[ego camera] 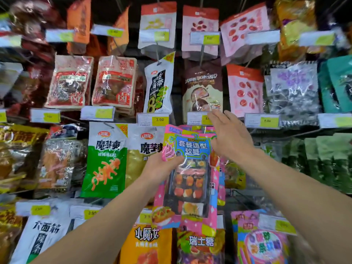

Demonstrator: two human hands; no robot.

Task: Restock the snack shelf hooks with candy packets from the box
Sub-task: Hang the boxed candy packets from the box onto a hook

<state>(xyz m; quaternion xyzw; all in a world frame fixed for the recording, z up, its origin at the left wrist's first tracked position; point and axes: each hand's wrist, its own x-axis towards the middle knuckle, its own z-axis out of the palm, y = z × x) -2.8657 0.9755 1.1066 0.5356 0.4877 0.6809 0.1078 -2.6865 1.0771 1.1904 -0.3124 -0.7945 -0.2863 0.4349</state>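
A pink candy packet (190, 180) with a blue label and a clear window of gummy shapes hangs in the middle of the shelf wall. My left hand (162, 166) grips its left edge, thumb on the front. My right hand (228, 138) is up at the packet's top right corner with straight fingers, its fingertips by the price tag (198, 119) above. More pink packets show just behind the front one. The hook itself is hidden behind the packet and my hand. No box is in view.
Hooks full of snack packets cover the whole wall: white-and-green konjac bags (106, 161) to the left, a brown chocolate bag (202, 88) above, green bags (323, 161) to the right, orange and pink bags (262, 242) below. Yellow price tags jut out on each row.
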